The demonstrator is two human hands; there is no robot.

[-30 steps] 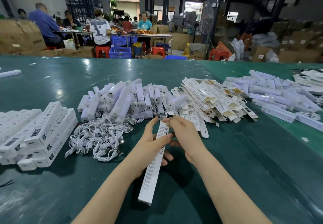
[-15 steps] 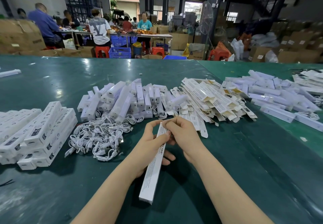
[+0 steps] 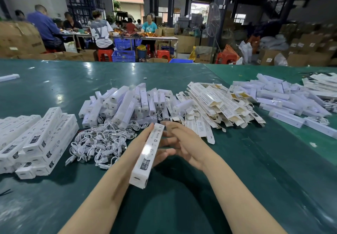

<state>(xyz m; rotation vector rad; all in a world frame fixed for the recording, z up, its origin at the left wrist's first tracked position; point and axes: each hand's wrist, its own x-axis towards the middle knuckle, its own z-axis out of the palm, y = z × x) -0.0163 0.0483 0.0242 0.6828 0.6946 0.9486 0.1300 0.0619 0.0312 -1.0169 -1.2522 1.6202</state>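
One-handedly holding a long white box (image 3: 148,153) in curled fingers of the left hand (image 3: 135,146), with the right hand (image 3: 191,144) loose-fingered just beside it.

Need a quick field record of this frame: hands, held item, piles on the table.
left hand: grips a long white box, near end toward the camera
right hand: open beside the box's far end; contact unclear
left pile: closed boxes, stacked
centre pile: white cables
behind cables: white bar-shaped units
right of those: flat cartons
surface: green table
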